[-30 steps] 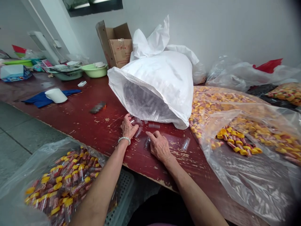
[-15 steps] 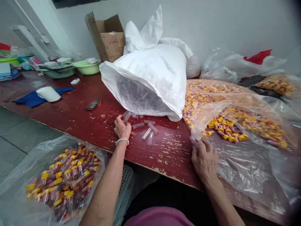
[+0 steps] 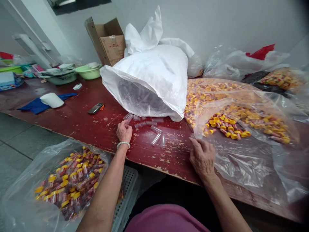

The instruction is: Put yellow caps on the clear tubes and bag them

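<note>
My left hand (image 3: 124, 131), with a beaded bracelet at the wrist, curls its fingers around the end of a clear plastic tube (image 3: 129, 118) at the mouth of a big white sack (image 3: 154, 69). Many more such tubes fill the sack, and several loose tubes (image 3: 156, 129) lie on the table just right of this hand. My right hand (image 3: 203, 156) is closed near the edge of a clear plastic bag (image 3: 241, 167). Something small and see-through shows at its fingertips; I cannot tell whether it is a tube or film. Yellow-capped pieces (image 3: 228, 127) with red-printed wrappers spill from that bag.
Below the table at the left, an open plastic bag (image 3: 16, 199) holds capped, filled tubes (image 3: 72, 180). On the worn red table (image 3: 79, 125) are a dark phone-like device (image 3: 96, 108), a white cup (image 3: 51, 100) on blue cloth, and green basins (image 3: 88, 72). A cardboard box (image 3: 113, 48) stands behind.
My right hand has shifted slightly left, a little away from the pile of yellow-capped pieces. Some loose tubes lie differently on the table. My left hand stays by the sack's mouth. The view has tilted slightly.
</note>
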Demonstrator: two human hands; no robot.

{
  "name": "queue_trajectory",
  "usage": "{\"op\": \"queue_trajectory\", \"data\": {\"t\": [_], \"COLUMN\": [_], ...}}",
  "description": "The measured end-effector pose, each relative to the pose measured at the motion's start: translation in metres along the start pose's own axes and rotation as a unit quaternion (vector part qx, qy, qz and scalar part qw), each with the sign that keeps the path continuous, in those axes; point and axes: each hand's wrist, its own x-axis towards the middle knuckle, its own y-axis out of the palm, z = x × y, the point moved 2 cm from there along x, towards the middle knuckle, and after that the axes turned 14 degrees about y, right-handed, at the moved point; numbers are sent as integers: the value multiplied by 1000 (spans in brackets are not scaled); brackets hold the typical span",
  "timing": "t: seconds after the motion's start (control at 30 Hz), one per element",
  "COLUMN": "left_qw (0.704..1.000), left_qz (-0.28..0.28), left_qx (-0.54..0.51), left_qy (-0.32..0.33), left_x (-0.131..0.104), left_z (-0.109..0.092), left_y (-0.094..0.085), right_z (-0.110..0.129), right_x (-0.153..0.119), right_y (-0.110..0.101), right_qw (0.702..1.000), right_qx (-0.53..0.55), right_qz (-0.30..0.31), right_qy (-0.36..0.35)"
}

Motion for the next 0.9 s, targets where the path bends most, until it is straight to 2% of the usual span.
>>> {"op": "queue_trajectory", "data": {"t": [0.1,0.17,0.3,0.4,0.5,0.6,0.7,0.83,0.9], "left_qw": [999,995,976,963,956,936,898,836,815], "left_qz": [-5,14,101,151,166,194,249,340,364], "left_qx": [-30,-63,-108,-85,-86,-108,-115,-63,-53], "left_qy": [44,75,162,206,227,273,345,426,447], "left_x": [-18,-37,-79,-94,-91,-78,-65,-55,-52], "left_z": [-7,-20,-65,-92,-95,-85,-78,-80,-83], "left_y": [-5,-7,-6,-3,-4,-8,-9,-1,3], "right_z": [0,2,25,44,47,39,31,31,32], "right_x": [1,1,0,3,10,18,22,25,28], "right_y": [2,2,3,9,15,16,15,14,14], "right_qw": [998,997,987,965,953,959,950,944,943], "right_qx": [39,56,138,225,253,223,200,148,117], "right_qz": [43,54,77,104,126,175,236,278,290], "right_qy": [-6,4,24,87,106,27,-47,-98,-111]}}
